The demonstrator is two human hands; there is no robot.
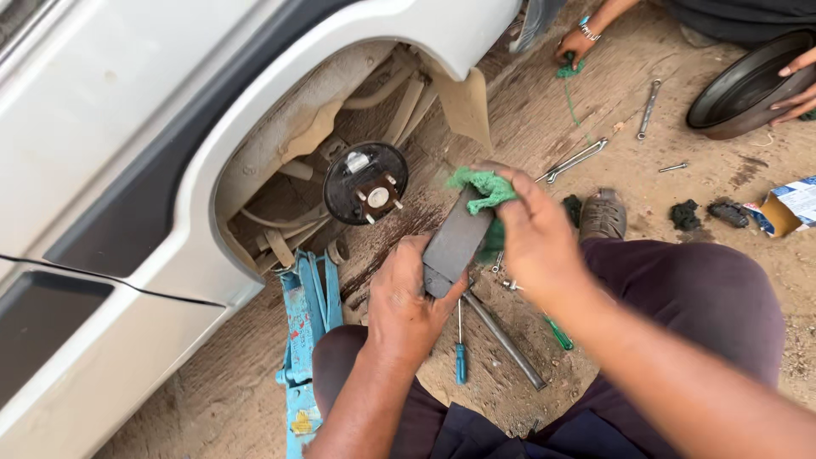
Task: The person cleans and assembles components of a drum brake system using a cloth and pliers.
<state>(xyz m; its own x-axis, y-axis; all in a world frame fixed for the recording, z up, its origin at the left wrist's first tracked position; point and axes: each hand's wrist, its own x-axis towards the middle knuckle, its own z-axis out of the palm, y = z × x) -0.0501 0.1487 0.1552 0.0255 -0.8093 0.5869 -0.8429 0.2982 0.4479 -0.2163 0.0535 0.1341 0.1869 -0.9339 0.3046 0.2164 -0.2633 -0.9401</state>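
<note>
The dark grey, curved metal brake shoe (456,240) sits in the middle of the scene, held up over the person's lap, its long lined face turned to the camera. It looks stiff and fairly heavy for its size, a steel backing with a hard friction lining; it will not bend, but the lining face is better kept free of grease, and the dusty surface could slide in a loose grip. The ends and edges seem the sound places to hold it, which is how it is held now.

The left hand (408,308) is closed round the near, lower end of the shoe, fingers wrapped about its edge. The right hand (537,231) is curled shut on a bunched green cloth rag (483,189), soft and light, pressed against the far, upper end of the shoe.

Below the hands, on the dirt ground (221,391), lie a blue-handled screwdriver (460,354), a green-handled screwdriver (558,332) and a long grey steel bar (507,340). To the left stands a light blue floor jack (303,340) under the white car body (110,170), and in the wheel arch the bare black brake backing plate with its hub and studs (366,182) shows. Farther right lie silver spanners (575,160); at the far right edge another person's hand (799,89) holds a dark round brake drum (748,85).
</note>
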